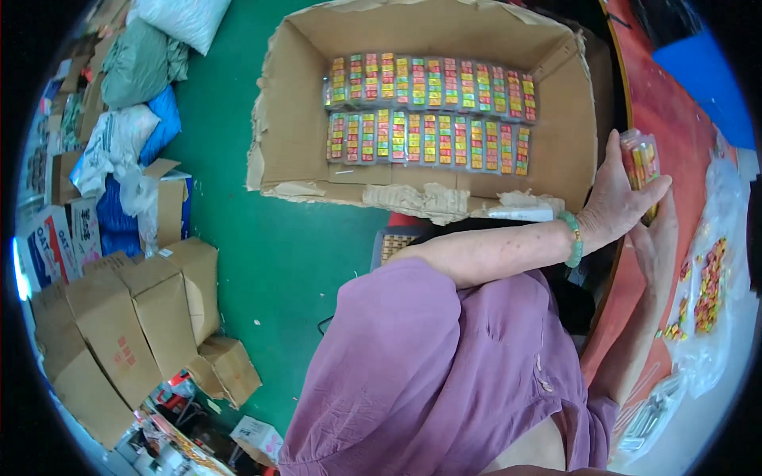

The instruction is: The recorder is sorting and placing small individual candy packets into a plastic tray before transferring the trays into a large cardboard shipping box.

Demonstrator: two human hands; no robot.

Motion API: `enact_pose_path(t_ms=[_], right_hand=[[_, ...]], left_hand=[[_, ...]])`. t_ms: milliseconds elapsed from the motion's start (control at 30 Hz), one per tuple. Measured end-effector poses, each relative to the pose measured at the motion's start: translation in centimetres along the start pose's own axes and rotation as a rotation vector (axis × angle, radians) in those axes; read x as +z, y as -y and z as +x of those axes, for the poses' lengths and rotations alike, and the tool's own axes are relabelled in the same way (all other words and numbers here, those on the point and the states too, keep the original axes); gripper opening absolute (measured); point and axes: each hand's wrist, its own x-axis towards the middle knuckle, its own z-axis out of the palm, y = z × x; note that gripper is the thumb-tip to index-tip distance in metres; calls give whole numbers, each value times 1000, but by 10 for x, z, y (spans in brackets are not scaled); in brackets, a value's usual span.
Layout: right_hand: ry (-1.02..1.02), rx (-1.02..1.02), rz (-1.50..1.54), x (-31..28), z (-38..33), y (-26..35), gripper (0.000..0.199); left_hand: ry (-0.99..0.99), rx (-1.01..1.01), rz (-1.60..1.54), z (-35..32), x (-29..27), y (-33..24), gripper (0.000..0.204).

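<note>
Purple cloth of the person's sleeve fills the near view; beyond it both hands clasp one clear pack of coloured pieces over the red table edge, the left hand wrapped round its side and the right hand cupping it from below. This looks like the packing step, and the next move would call for lowering the pack upright beside the others. Farther off, the open cardboard box on the green floor holds two neat rows of such packs, with bare bottom left in front.
</note>
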Motion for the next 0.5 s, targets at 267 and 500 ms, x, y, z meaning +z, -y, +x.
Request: enact_pose_path(t_ms=[267,500], right_hand=[[89,-137,-140,88,31,46,55],[571,126,597,117,59,59,64]], left_hand=[[-292,0,201,30,-87,-20,38],[-353,-81,168,44,-154,-38,41]])
